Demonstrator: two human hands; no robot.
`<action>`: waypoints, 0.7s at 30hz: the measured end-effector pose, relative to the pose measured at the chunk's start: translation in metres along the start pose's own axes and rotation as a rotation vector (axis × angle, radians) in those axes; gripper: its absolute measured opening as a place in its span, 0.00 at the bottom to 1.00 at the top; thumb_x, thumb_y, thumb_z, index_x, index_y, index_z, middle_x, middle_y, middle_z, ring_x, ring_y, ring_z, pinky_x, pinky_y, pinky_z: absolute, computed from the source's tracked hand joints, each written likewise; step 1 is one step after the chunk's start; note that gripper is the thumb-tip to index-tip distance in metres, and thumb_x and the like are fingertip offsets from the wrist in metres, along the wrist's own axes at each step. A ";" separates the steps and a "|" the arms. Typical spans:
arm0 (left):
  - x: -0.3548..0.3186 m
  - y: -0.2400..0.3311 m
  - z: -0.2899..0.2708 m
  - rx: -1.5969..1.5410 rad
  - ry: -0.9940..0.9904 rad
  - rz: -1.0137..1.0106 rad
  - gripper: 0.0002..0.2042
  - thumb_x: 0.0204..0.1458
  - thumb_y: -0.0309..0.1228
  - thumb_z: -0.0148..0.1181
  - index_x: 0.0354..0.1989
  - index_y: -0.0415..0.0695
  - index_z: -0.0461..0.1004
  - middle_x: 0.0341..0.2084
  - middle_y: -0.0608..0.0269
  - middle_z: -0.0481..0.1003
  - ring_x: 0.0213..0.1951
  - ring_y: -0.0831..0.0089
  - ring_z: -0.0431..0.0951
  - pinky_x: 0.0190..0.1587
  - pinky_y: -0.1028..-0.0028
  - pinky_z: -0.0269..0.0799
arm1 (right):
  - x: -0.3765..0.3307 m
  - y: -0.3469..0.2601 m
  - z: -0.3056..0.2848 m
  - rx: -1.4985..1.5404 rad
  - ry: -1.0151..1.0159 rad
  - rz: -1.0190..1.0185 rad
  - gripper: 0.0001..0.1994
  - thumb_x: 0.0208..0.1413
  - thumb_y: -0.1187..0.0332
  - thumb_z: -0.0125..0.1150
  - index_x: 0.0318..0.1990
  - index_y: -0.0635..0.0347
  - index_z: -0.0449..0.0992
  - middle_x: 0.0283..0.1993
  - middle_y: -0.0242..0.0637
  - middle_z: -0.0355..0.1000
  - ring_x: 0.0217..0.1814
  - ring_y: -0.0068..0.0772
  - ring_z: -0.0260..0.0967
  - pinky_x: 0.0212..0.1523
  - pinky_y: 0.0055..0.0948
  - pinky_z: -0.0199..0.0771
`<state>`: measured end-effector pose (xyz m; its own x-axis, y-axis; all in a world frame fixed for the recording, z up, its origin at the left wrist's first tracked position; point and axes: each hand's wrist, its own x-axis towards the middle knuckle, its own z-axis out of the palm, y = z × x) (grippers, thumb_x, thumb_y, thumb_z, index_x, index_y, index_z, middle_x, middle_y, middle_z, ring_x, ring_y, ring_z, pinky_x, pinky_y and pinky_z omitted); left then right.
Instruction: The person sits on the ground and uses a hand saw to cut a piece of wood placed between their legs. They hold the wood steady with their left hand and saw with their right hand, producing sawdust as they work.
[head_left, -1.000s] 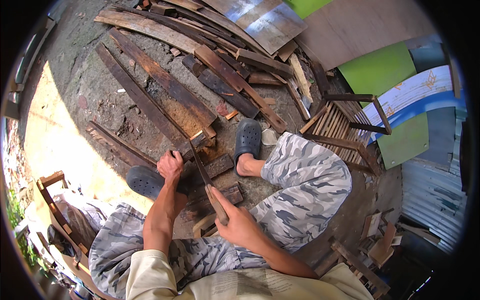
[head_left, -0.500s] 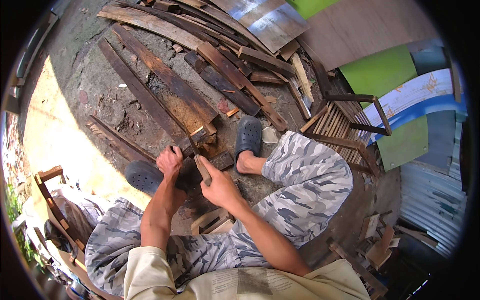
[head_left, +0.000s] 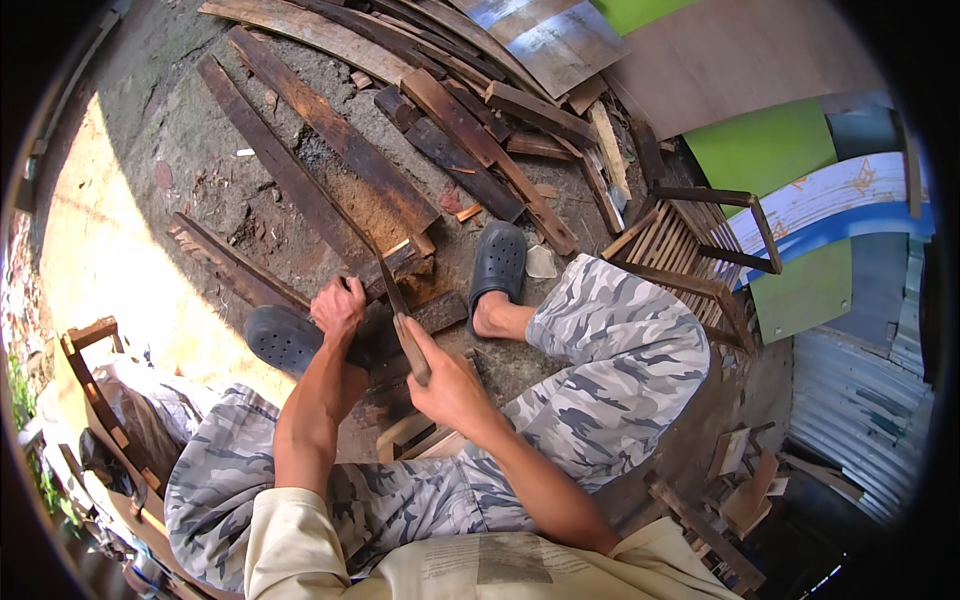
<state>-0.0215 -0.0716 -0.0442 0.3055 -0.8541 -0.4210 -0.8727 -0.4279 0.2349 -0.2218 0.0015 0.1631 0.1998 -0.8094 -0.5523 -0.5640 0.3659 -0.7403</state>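
My right hand [head_left: 450,385] is wrapped around the wooden handle of a long, thin, dark blade [head_left: 388,280]. Its tip slants away to the far left, over a dark piece of wood [head_left: 402,256] with a pale, freshly cut patch. Whether it is a knife or a saw cannot be made out. My left hand [head_left: 338,305] is closed at the near left end of that wood, close beside the blade; its fingers are partly hidden. Beneath both hands lies a dark wooden block [head_left: 437,312].
Long dark planks [head_left: 335,140] lie on the rough ground ahead, with sawdust [head_left: 375,215] beside them. A pile of timber [head_left: 450,110] stretches farther off. At the right stand a slatted wooden frame [head_left: 690,250] and green panels [head_left: 760,145]. My feet in dark clogs [head_left: 498,262] flank the work.
My right hand and the blade's handle have shifted slightly toward me and to the right. The left hand keeps its place on the wood. The whole view has tilted a little.
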 end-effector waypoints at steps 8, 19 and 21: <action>0.002 0.006 -0.001 -0.031 0.034 0.012 0.22 0.58 0.45 0.48 0.35 0.36 0.80 0.33 0.35 0.80 0.39 0.42 0.81 0.50 0.51 0.72 | -0.001 -0.008 -0.013 0.059 -0.007 0.080 0.41 0.53 0.71 0.62 0.75 0.52 0.53 0.32 0.65 0.75 0.38 0.70 0.75 0.40 0.55 0.75; -0.002 0.003 0.006 -0.020 0.118 0.013 0.21 0.57 0.45 0.49 0.34 0.37 0.80 0.35 0.37 0.80 0.40 0.44 0.81 0.48 0.51 0.72 | -0.042 -0.029 -0.030 0.094 0.007 0.059 0.36 0.54 0.74 0.58 0.74 0.55 0.57 0.42 0.66 0.75 0.44 0.69 0.74 0.42 0.49 0.74; -0.002 0.004 0.002 -0.017 0.088 -0.004 0.21 0.57 0.45 0.49 0.34 0.37 0.80 0.34 0.37 0.80 0.40 0.44 0.81 0.49 0.52 0.72 | 0.023 0.003 0.003 0.002 0.053 0.008 0.39 0.52 0.70 0.62 0.74 0.50 0.55 0.32 0.63 0.75 0.37 0.71 0.74 0.41 0.58 0.74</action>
<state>-0.0258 -0.0710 -0.0441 0.3416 -0.8747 -0.3437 -0.8653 -0.4355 0.2483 -0.2169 -0.0144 0.1468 0.1523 -0.8296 -0.5371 -0.5637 0.3735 -0.7367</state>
